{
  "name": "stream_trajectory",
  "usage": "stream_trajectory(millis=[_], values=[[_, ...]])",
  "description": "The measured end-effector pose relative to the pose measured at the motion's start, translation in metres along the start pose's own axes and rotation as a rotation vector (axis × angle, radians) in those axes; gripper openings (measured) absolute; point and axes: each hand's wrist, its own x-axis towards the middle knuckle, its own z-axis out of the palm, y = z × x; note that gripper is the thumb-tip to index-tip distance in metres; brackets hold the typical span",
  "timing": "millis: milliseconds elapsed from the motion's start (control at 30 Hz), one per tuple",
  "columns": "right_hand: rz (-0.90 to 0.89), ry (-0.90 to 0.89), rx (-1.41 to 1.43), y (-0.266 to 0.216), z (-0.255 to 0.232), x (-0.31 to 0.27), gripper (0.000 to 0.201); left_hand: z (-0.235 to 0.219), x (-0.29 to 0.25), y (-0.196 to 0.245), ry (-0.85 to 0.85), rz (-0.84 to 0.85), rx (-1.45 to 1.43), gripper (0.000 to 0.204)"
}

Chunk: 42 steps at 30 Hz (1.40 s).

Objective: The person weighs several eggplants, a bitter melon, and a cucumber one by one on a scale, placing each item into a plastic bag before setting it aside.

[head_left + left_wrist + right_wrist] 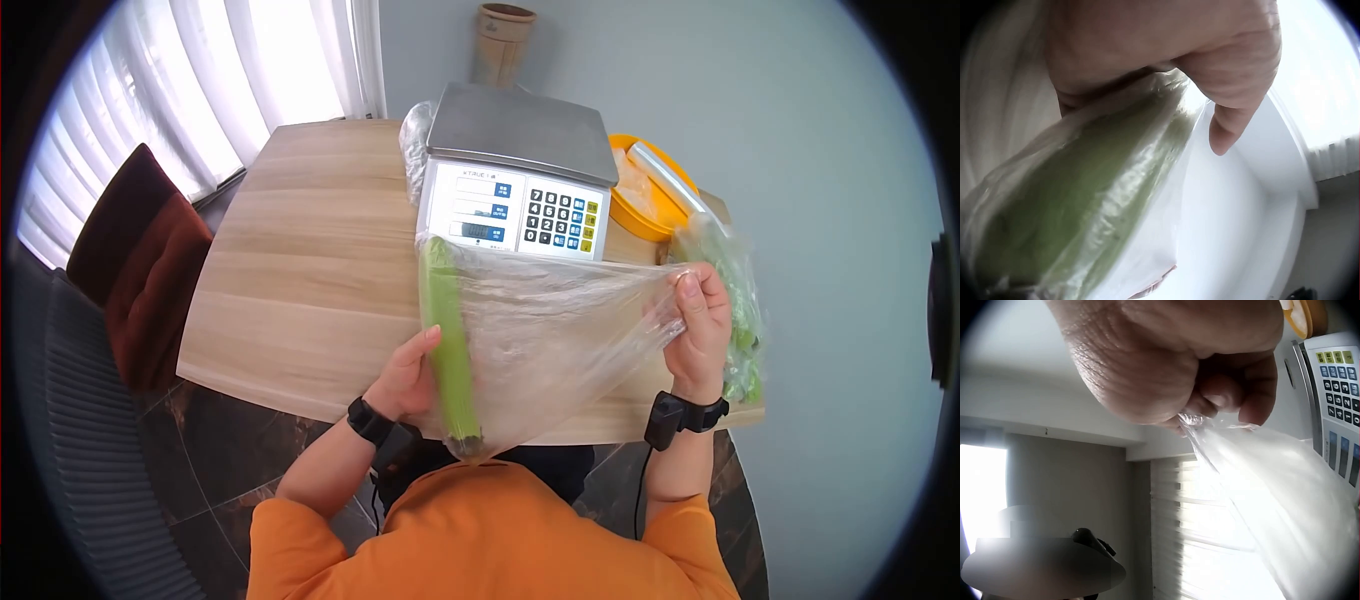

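A long green vegetable (pixel 450 350), darker at its near end, lies inside a clear plastic bag (pixel 560 320). My left hand (pixel 405 375) grips the vegetable through the film from its left side, the thumb on top; the left wrist view shows the wrapped vegetable (pixel 1079 194) close below the palm. On the other side, my right hand (pixel 700 320) pinches the gathered end of the bag between thumb and curled fingers. The film is stretched taut between both hands, in front of the scale. In the right wrist view the bag (pixel 1279 487) fans out below the fingertips.
A price scale (pixel 520 170) with a grey pan stands behind the bag on the wooden table (pixel 290 270). To its right are an orange basin (pixel 640 220) holding a film roll and bagged greens (pixel 740 330). A dark red chair (pixel 150 280) is at the left.
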Motion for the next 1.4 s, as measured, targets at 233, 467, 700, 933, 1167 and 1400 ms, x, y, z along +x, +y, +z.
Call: stream_trajectory(millis=[233, 467, 700, 933, 1167, 1400], values=[[0.059, -0.054, -0.042, 0.000, -0.014, -0.010, 0.014, 0.019, 0.002, 0.001, 0.208, 0.196, 0.296, 0.025], [0.265, -0.111, 0.377, 0.010, 0.014, -0.027, 0.034, 0.029, -0.003, 0.012, 0.296, 0.222, 0.421, 0.025], [0.304, -0.521, 0.358, 0.073, -0.007, -0.034, 0.032, 0.035, -0.008, 0.018, 0.291, 0.234, 0.419, 0.025], [0.404, -0.511, -0.477, 0.057, 0.043, -0.042, 0.035, 0.047, -0.002, 0.010, 0.321, 0.314, 0.485, 0.027], [0.405, -0.330, -0.591, 0.081, 0.046, -0.048, 0.035, 0.040, -0.004, 0.011, 0.365, 0.325, 0.414, 0.025], [-0.066, -0.028, -1.263, 0.085, 0.003, -0.033, 0.019, 0.039, -0.008, 0.023, 0.377, 0.414, 0.327, 0.022]])
